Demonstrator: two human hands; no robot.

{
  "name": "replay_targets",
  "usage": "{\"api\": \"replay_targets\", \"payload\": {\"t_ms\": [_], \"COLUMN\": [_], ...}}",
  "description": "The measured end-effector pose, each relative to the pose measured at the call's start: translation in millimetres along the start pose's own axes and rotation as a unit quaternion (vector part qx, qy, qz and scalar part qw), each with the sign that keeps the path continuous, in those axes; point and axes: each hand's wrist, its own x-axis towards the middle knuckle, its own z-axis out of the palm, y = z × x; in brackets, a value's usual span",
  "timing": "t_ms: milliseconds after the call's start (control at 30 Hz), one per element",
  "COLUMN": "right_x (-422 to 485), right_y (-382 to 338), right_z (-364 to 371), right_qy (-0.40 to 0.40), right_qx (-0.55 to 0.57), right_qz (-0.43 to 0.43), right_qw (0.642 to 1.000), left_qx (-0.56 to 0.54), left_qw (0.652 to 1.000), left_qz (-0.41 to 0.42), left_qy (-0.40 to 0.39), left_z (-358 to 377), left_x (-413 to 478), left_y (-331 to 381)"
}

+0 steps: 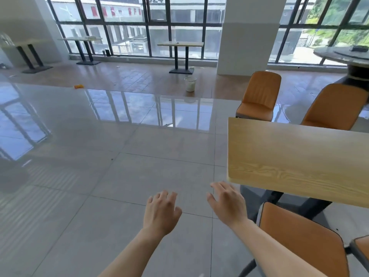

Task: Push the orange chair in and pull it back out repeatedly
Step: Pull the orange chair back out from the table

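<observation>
An orange chair (299,238) with a dark rim stands at the lower right, its back toward me, tucked at the near side of a light wooden table (295,156). My left hand (161,211) hovers over the grey floor with relaxed fingers, holding nothing. My right hand (227,202) is also in the air, fingers spread loosely, just left of the chair's back and below the table's near corner. Neither hand touches the chair.
Two more orange chairs (259,94) (337,106) stand on the far side of the table. Part of another orange chair (361,248) shows at the right edge. A white bin (190,83), a white pillar (247,35) and several tables stand near the windows. Glossy tiled floor stretches left.
</observation>
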Motion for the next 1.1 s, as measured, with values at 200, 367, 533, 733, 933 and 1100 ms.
{"api": "replay_targets", "payload": {"t_ms": [200,367,533,733,933,1100], "right_x": [99.6,190.7,277.7,375.5,487.6,579.4], "right_y": [0.4,4.1,10.2,9.3,-7.9,-24.9], "right_z": [61.3,102.0,137.9,189.2,236.4,257.2], "right_qy": [-0.042,-0.069,-0.088,-0.104,-0.094,-0.081], "right_qx": [-0.016,-0.046,-0.061,-0.082,-0.111,-0.121], "right_qz": [-0.041,-0.070,-0.100,-0.112,-0.055,-0.014], "right_qw": [0.998,0.994,0.989,0.985,0.988,0.989], "left_qx": [0.042,0.065,0.056,0.036,0.028,0.032], "left_qw": [0.999,0.995,0.993,0.993,0.997,0.996], "left_qz": [-0.032,-0.071,-0.104,-0.105,-0.054,-0.006], "left_qy": [0.005,-0.017,-0.026,-0.029,-0.055,-0.081], "left_z": [9.8,15.2,18.6,34.0,45.8,35.3], "left_x": [87.3,163.6,244.9,349.8,487.6,593.6], "left_y": [-57.4,-96.3,-122.6,-174.3,-246.2,-286.5]}}
